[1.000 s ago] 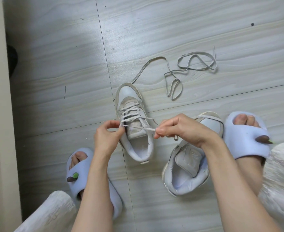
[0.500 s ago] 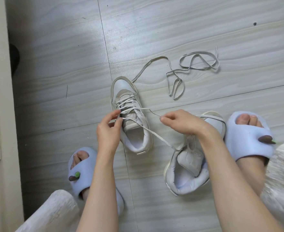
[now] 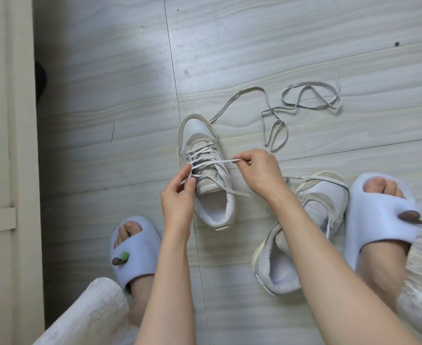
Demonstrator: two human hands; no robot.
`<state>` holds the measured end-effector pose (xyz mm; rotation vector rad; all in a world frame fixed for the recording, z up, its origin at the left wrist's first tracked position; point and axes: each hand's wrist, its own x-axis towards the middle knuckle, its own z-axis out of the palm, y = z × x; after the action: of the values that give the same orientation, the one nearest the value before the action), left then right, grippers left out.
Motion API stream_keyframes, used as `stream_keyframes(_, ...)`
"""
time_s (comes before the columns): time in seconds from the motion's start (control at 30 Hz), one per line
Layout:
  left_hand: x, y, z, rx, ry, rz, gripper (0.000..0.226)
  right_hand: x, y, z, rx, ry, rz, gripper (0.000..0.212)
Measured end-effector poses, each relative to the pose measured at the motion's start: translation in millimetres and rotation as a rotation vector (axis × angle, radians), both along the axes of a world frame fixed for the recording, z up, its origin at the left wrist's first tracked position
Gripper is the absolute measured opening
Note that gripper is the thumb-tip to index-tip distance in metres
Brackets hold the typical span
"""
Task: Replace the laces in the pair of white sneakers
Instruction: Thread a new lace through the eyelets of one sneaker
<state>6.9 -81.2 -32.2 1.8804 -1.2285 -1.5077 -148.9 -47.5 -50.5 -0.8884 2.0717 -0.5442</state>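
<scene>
Lacing underway on the upright white leather sneaker (image 3: 206, 175) on the floor: left hand (image 3: 179, 199) pinches the flat grey lace (image 3: 215, 162) at an eyelet, apparently steadying it, while right hand (image 3: 259, 170) pinches its free end taut.

Both hands, left hand (image 3: 177, 202) and right hand (image 3: 259, 170), pinch the sneaker's (image 3: 206, 170) lace (image 3: 212, 163).
</scene>
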Motion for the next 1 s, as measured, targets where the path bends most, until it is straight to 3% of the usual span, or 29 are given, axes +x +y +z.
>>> stream_keyframes(0.33,-7.8,-8.5,0.9,0.048,-0.103,-0.032,0.033,-16.4,25.3,2.8,-0.168,0.048,-0.334,0.020)
stream_keyframes(0.5,-33.6,-4.5,8.2,-0.226,-0.411,-0.114,0.016,-17.5,20.3,12.5,-0.264,0.039,-0.391,0.020)
stream_keyframes(0.63,-53.7,0.9,15.8,-0.252,-0.634,-0.298,0.034,-11.7,18.3,20.7,-0.338,0.022,-0.385,0.019)
stream_keyframes(0.8,-72.0,4.5,17.9,-0.139,-0.412,-0.386,0.042,-10.5,12.4,28.0,-0.407,0.037,-0.362,0.019)
stream_keyframes(0.87,-75.3,3.1,23.8,-0.103,-0.273,-0.299,0.037,-9.1,11.2,26.7,-0.397,0.049,-0.360,0.019)
stream_keyframes(1.0,-73.7,-6.8,40.5,0.029,0.182,-0.033,0.023,-8.4,14.5,22.3,-0.349,0.068,-0.354,0.021)
